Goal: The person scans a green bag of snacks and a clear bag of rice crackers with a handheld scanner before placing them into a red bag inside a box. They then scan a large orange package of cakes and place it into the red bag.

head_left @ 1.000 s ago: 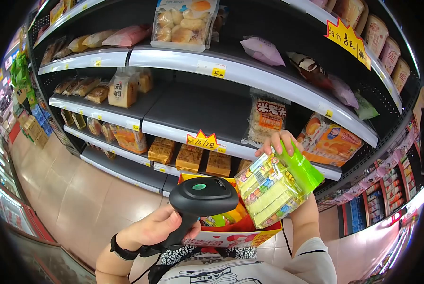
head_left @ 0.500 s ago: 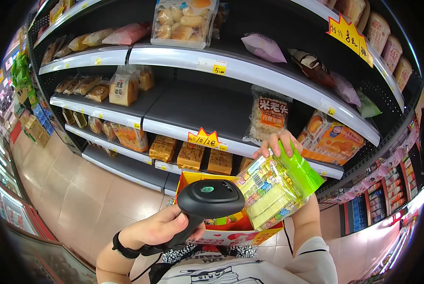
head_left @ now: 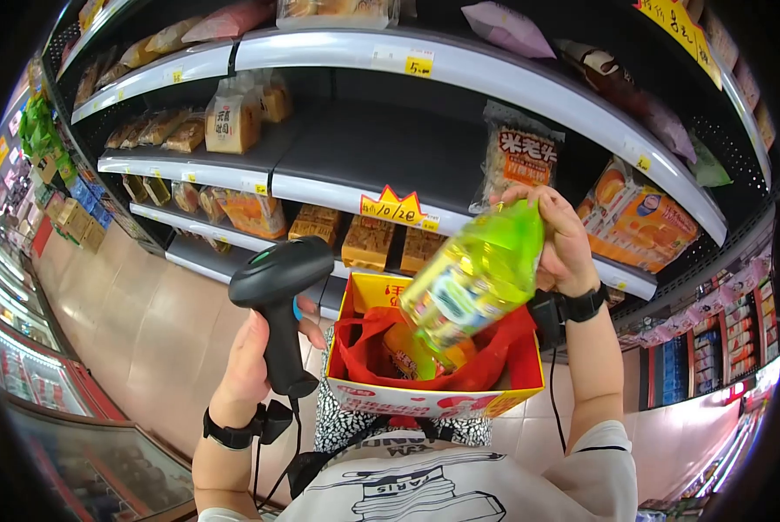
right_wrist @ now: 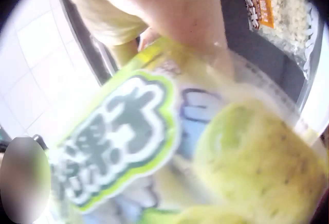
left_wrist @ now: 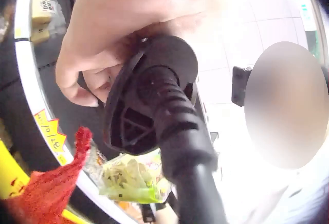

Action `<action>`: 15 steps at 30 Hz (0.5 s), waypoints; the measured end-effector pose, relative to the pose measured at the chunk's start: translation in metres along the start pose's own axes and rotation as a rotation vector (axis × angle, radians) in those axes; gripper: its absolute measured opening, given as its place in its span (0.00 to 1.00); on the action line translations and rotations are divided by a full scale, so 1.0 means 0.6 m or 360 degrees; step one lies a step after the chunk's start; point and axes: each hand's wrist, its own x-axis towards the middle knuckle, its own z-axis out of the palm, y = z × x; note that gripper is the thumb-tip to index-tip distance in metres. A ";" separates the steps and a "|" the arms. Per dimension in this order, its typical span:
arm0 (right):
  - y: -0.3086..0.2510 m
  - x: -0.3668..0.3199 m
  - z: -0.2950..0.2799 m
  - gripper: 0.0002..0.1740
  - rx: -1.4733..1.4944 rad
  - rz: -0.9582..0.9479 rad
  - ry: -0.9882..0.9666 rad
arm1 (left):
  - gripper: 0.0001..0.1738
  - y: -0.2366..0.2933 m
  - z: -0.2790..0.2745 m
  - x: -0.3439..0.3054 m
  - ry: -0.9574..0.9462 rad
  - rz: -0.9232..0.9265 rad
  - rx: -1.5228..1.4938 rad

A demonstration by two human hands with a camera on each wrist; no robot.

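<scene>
Green/clear plastic snack pack (head_left: 472,278), tilted, ctr-right of head frame, over rear/R part of open yellow-and-red carton (head_left: 425,402); can't tell if it touches the rim. R hand (head_left: 564,239) grips pack's green top end, fingers bent round the film; some fingertips hidden. Pack blurred in head view; R wrist view shows its printed label (right_wrist: 118,136) close up.

L hand (head_left: 246,361), L of carton, grasps black handheld barcode scanner (head_left: 281,271) by its handle, fingers wrapped round; head of scanner raised, well apart from pack. Cord (head_left: 296,422) hangs off handle base.

Inside carton, lower ctr: red bag (head_left: 485,365), open, w/ orange-and-green packet (head_left: 416,355) in it.

Behind, shelving: puffed-rice bag (head_left: 522,161) upper right, just beyond R hand; orange bread packs (head_left: 642,217) further R; bagged toast loaf (head_left: 231,120) upper left; starburst price sign (head_left: 394,207) on shelf edge, upper ctr.

Judgement: step in hand = handling pack w/ scanner held at the same time. Next move, whichever way, calls for firm hold on slick film, pack kept clear of carton rim + bag edge, cord kept free.
</scene>
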 end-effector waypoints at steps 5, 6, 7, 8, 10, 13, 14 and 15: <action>0.029 -0.040 -0.009 0.11 -0.0187 0.0246 0.0387 | 0.38 -0.032 -0.012 -0.001 -0.0221 -0.0060 -0.0227; 0.037 -0.046 -0.012 0.10 -0.0323 0.0285 0.0407 | 0.39 -0.035 -0.012 0.003 -0.0395 -0.0067 -0.0252; 0.041 -0.051 0.002 0.12 -0.0333 0.0342 0.0399 | 0.40 -0.045 -0.011 0.007 -0.0469 -0.0070 -0.0340; 0.051 -0.055 0.011 0.12 -0.0328 0.0349 0.0400 | 0.40 -0.052 -0.008 0.009 -0.0463 -0.0077 -0.0340; 0.069 -0.062 0.029 0.12 -0.0377 0.0474 0.0432 | 0.41 -0.062 0.000 0.015 -0.0562 -0.0116 -0.0434; 0.107 -0.073 0.049 0.12 -0.0332 0.0459 0.0493 | 0.43 -0.068 0.009 0.026 -0.0617 -0.0106 -0.0464; 0.121 -0.076 0.055 0.12 -0.0285 0.0408 0.0535 | 0.43 -0.069 0.012 0.029 -0.0600 -0.0086 -0.0498; 0.134 -0.080 0.056 0.11 -0.0256 0.0388 0.0548 | 0.43 -0.069 0.014 0.032 -0.0603 -0.0088 -0.0498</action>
